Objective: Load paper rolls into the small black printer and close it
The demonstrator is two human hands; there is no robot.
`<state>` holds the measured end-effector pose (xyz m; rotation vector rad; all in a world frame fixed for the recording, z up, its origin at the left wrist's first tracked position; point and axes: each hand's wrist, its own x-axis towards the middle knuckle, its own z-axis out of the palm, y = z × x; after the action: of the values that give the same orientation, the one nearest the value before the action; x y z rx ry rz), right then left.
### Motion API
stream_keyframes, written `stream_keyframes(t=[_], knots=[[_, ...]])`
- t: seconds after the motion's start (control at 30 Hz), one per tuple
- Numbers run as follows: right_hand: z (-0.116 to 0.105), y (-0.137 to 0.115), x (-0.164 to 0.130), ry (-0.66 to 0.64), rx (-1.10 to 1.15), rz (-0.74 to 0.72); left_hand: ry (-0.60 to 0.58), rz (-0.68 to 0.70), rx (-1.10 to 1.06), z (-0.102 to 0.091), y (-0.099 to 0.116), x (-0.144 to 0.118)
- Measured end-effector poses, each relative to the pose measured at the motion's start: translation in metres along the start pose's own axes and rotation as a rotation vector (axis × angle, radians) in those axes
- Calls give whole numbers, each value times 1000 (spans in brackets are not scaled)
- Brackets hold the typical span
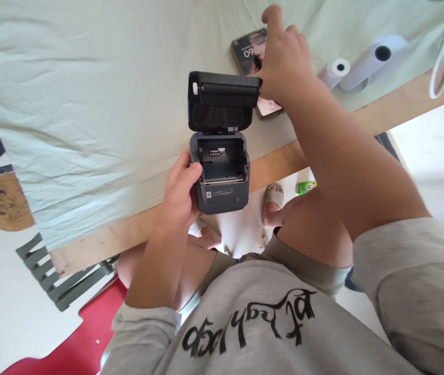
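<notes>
My left hand [183, 185] grips a small dark grey label printer [222, 195] by its left side, thumb on the front edge. The printer's lid [222, 104] is swung up, and its paper bay shows no roll inside. Over a phone [247, 52] lying on the table, my right hand [286, 60] is held with its index finger stretched out and the other fingers loosely bent. It hides part of the phone, whose lit screen reads 09:38. I see nothing in the right hand; whether it touches the phone or the lid's corner is unclear.
Two white paper rolls, a smaller one [335, 72] and a larger one [376, 60], lie right of the phone. A white cord [441, 67] hangs at the right. The cloth-covered table [89, 130] has a wooden edge; a red chair [77, 333] is below.
</notes>
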<state>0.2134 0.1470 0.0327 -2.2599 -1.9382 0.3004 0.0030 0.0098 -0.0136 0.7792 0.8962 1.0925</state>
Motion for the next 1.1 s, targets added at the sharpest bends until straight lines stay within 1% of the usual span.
stream_keyframes(t=[0.1,0.23,0.3,0.4,0.53,0.67,0.77,0.9,1.03,1.1], knots=[[3,-2,-1,-5,-17,15,-12,21,-19,-2,-2,1],[7,-6,1,-45,-22,70,-14,40,-38,-2,-2,2],[5,-8,0,-62,-9,80,-4,27,-27,-1,-2,2],[-3,-5,-7,-67,54,56,14,20,-14,0,-1,2],[-10,13,-19,-6,175,55,25,24,-49,0,-2,2],[1,38,-26,63,201,-15,45,9,-110,3,-1,2],[12,48,-25,116,220,-80,43,17,-133,5,0,3],[19,51,-21,183,226,-108,53,32,-119,7,1,3],[22,47,-18,168,159,-100,35,-39,-79,7,4,2],[23,45,-18,166,130,-88,39,-33,-87,7,5,2]])
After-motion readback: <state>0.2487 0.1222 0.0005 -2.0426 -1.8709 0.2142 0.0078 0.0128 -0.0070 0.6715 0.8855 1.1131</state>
